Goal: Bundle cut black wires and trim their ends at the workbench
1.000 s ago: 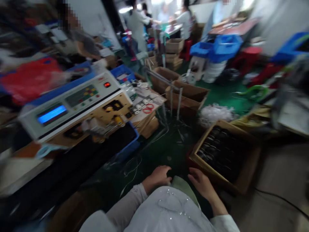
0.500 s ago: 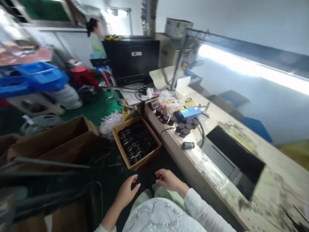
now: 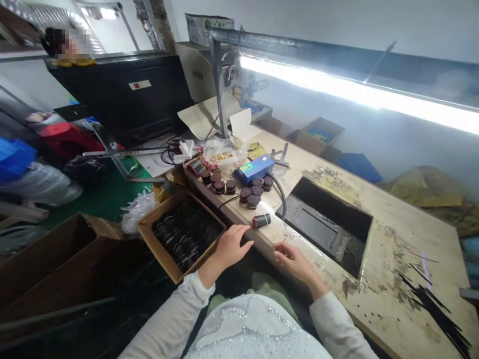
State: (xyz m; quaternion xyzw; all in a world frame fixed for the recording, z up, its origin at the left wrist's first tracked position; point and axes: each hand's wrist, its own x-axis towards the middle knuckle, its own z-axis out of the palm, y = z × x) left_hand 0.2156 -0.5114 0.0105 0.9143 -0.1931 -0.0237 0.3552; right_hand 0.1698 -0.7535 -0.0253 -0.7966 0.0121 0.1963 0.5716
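Compared with half a second ago, the view has swung further right, and the hands have risen from over the lap to the near edge of the workbench (image 3: 411, 229). That seems to bring the banded bundles of thin dark rods on it within easier reach; none looks held.

The left hand (image 3: 231, 244) has its fingers extended and thumb well apart, with nothing between them. Its fingertips are just beside a bundle lying on its side (image 3: 261, 221), at the bench's front edge. The right hand (image 3: 295, 262) is loosely curled and appears unloaded; whether its fingertips touch the bench edge cannot be told.

On the bench, the count is:
- one bundle lying near the left hand;
- five upright bundles in the right cluster (image 3: 253, 201), in front of one blue box (image 3: 254, 168);
- four upright bundles in the left cluster (image 3: 219, 187);
- one rectangular cut-out (image 3: 337, 209).

More red-ended rods (image 3: 196, 167) lie beyond, their number unclear. One cardboard carton (image 3: 155, 252) beside the bench holds rows of dark bundles, too dim to count.
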